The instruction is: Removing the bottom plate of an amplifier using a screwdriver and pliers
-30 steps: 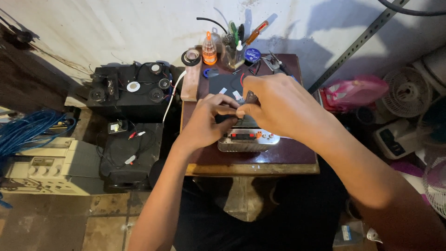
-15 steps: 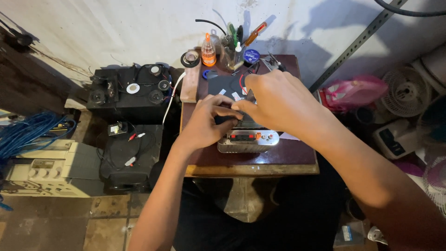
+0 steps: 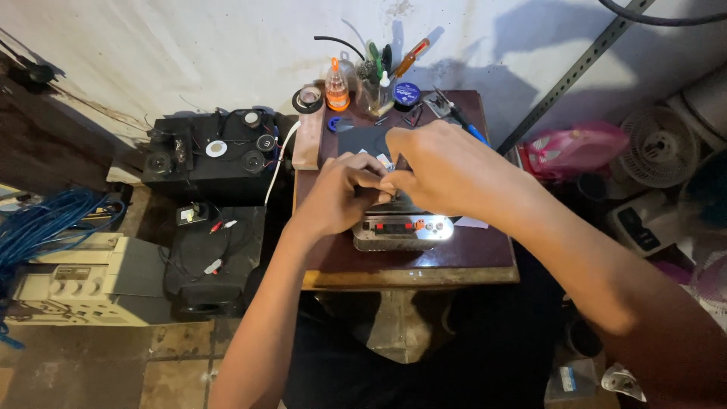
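Working over a small silver-faced device near the front edge of the wooden table, the left hand curls, fingertips pinched on something small (too hidden to name), while the right hand closes over it from the right; I judge that steady wrists and light pressure suit this fiddly work best, clear of the orange-capped bottle at the far side

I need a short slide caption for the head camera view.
Left hand and right hand meet over a silver electronic unit on a small wooden table.
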